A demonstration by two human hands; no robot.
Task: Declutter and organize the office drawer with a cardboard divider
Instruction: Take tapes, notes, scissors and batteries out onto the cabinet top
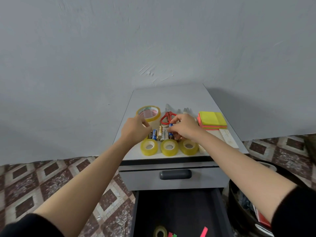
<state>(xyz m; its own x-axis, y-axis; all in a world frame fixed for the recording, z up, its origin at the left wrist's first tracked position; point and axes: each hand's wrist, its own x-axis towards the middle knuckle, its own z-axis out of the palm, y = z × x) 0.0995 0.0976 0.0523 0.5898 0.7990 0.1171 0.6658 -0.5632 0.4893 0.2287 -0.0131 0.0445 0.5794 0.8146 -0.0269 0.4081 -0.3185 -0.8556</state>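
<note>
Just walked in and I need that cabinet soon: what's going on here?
A person is sorting office supplies on the cabinet top. Their right grip pinches a blue battery over a row of batteries. The left grip is at the row's other end; whether it holds one is unclear. Around them lie tape rolls, scissors and sticky notes. The lower drawer stands open.

Both forearms (89, 170) stretch forward and angle inward, bare below dark sleeves (294, 212). The left hand (135, 128) lies palm down, fingers curled under and out of sight — what they touch cannot be told. The right hand (185, 129), knuckles up, pinches a battery (171, 125) between thumb and forefinger — the other fingers curl loosely. The hands are close, not touching.
</note>
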